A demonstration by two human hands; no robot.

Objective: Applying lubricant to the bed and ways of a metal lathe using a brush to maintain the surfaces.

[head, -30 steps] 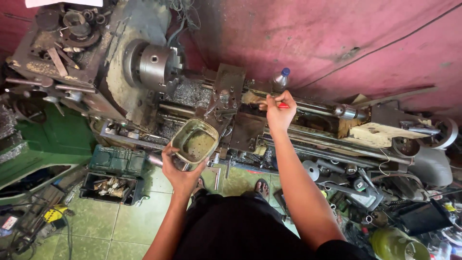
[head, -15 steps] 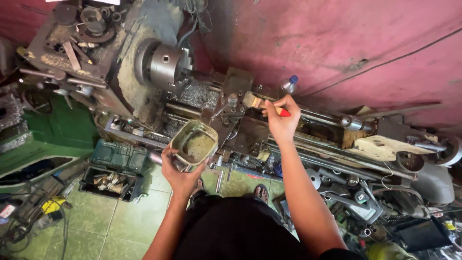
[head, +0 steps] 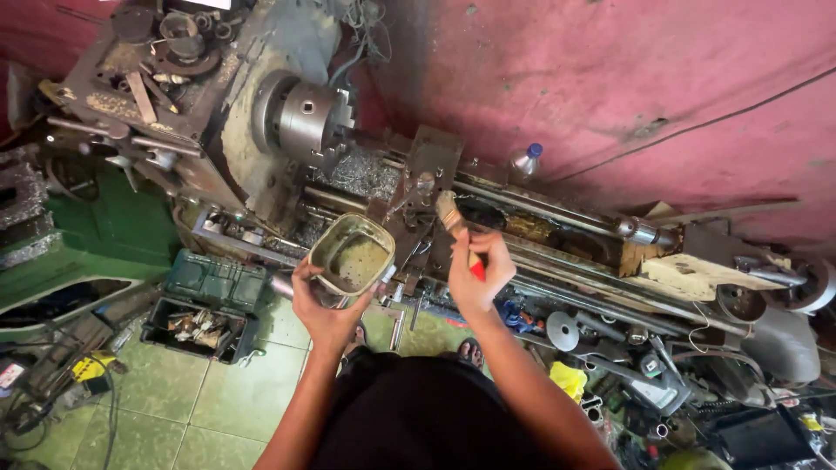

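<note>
Paintbrush [head: 449, 211] gripped in right hand [head: 479, 270] fingers, left hand [head: 324, 306] fingers holding tin [head: 351, 255]

Green toolbox [head: 207, 300], plastic bottle [head: 525, 160], yellow rag [head: 567, 380]

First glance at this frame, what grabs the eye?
The grimy lathe spanning the frame, its steel chuck upper left, against a pink wall. At centre, the left hand holds a tin of murky liquid; the right hand holds a paintbrush at the carriage.
</note>
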